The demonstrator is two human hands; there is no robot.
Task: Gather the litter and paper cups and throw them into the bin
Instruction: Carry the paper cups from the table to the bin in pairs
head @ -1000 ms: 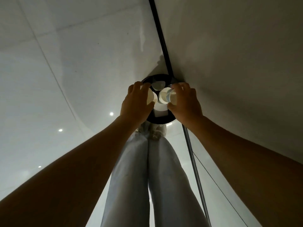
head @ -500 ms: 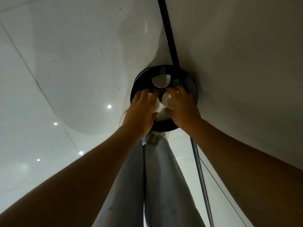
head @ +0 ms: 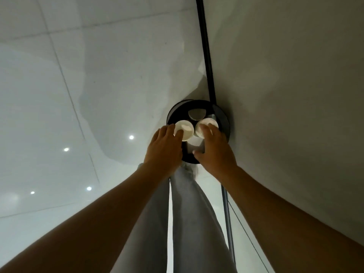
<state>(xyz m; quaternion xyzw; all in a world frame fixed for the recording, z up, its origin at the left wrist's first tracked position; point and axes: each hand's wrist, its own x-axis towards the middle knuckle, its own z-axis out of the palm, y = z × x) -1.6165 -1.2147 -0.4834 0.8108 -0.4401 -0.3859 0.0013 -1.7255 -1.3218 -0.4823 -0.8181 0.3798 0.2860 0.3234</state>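
A round black bin (head: pixel 171 117) stands on the floor against the wall. Two white paper cups lie side by side in its mouth, the left cup (head: pixel 185 129) and the right cup (head: pixel 205 122). Behind them sits a greyer cup (head: pixel 197 114), and pale litter (head: pixel 194 147) lies lower in the bin. My left hand (head: pixel 163 149) hovers over the left cup with straight fingers whose tips overlap its edge. My right hand (head: pixel 215 152) is spread over the right cup, thumb out to the side. Neither hand curls round a cup.
A beige wall (head: pixel 285 95) rises on the right, with a black strip (head: pixel 205 46) along its foot. Glossy white floor tiles (head: pixel 78 95) reflect ceiling lights on the left. My legs in pale trousers (head: pixel 189 213) stand just before the bin.
Both hands gripped a cup each over the bin before. Their fingers have straightened and the two cups now lie in the bin's mouth beyond the fingertips.
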